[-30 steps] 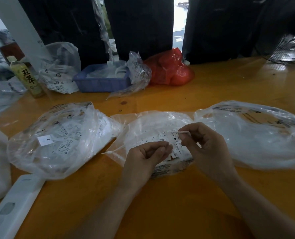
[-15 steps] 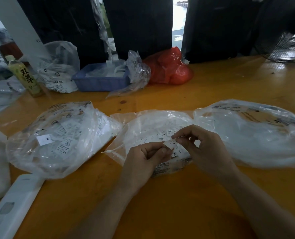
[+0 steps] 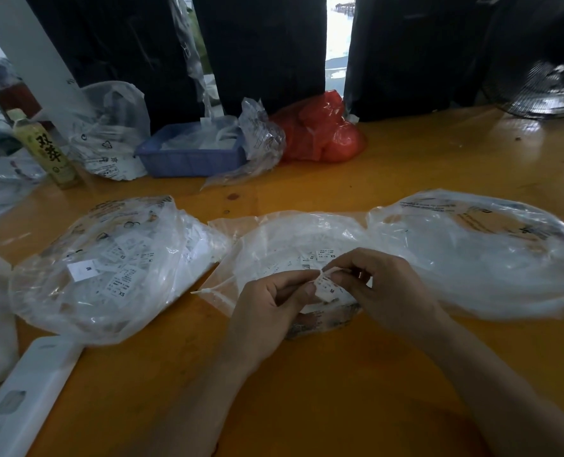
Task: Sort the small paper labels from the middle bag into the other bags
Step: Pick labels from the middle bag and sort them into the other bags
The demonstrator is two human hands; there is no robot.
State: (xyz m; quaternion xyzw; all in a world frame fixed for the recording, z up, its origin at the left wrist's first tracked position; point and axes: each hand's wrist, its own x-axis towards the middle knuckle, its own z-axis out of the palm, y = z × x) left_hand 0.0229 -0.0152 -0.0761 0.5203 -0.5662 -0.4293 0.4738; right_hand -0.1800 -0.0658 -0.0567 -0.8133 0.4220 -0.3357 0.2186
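We hold one small paper label (image 3: pixel 326 289) between both hands, directly above the near edge of the middle bag (image 3: pixel 294 240). Our left hand (image 3: pixel 270 303) has its fingers curled and pinches the label's left edge between thumb and forefinger. Our right hand (image 3: pixel 384 286) is curled likewise and pinches the upper right corner.

We judge the label to be very light, thin and limp. It should bend or crease under slight pressure and may cling to neighbouring labels or to the plastic film. We recommend a fingertip pinch at an edge or corner, leaving the printed size visible.

The label is a white rectangle with small black print; an "M" reads near its lower edge. More labels lie inside the middle bag, one marked "XS". The left bag (image 3: pixel 109 268) holds white labels showing "M" and "XS". The right bag (image 3: pixel 478 255) is clear film; its contents cannot be made out.
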